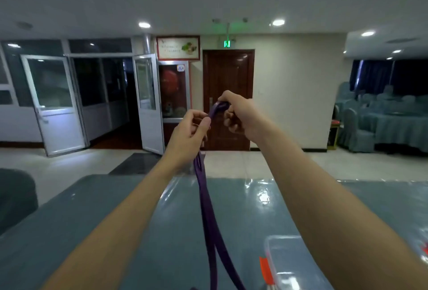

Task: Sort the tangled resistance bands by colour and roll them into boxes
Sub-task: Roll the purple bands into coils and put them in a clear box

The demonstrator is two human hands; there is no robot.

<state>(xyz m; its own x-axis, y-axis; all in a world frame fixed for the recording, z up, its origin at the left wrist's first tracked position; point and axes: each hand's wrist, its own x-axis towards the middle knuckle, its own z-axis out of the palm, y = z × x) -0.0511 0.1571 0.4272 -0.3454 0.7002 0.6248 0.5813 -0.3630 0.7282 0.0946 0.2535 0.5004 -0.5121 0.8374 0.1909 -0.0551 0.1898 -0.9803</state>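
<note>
We hold a purple resistance band (209, 208) up in front of us, above the table (104, 220). It is a flat, narrow strip, smooth and rubbery in look, with a dull sheen along its edges.

Its upper end is bent over into a small tight curl, and our right hand (240, 116) grasps that curl, thumb on top and fingers curled beneath it. Just below, our left hand (190, 132) pinches the strip between thumb and forefinger, the other fingers folded into the palm. The two hands are near each other, with only a short length of band between them.

From the left hand the band hangs in two strands lying close together. Its long axis runs nearly straight up and down, leaning slightly left at the top. The curled end points up and away from us; the strands spread apart low down and leave the bottom edge of the view.

The table wears a grey-blue cloth under a glossy, wrinkled clear film. On it at lower right sits a clear plastic box (281, 237) with rounded corners, and an orange-red strip (265, 271) lies at its near left edge.
</note>
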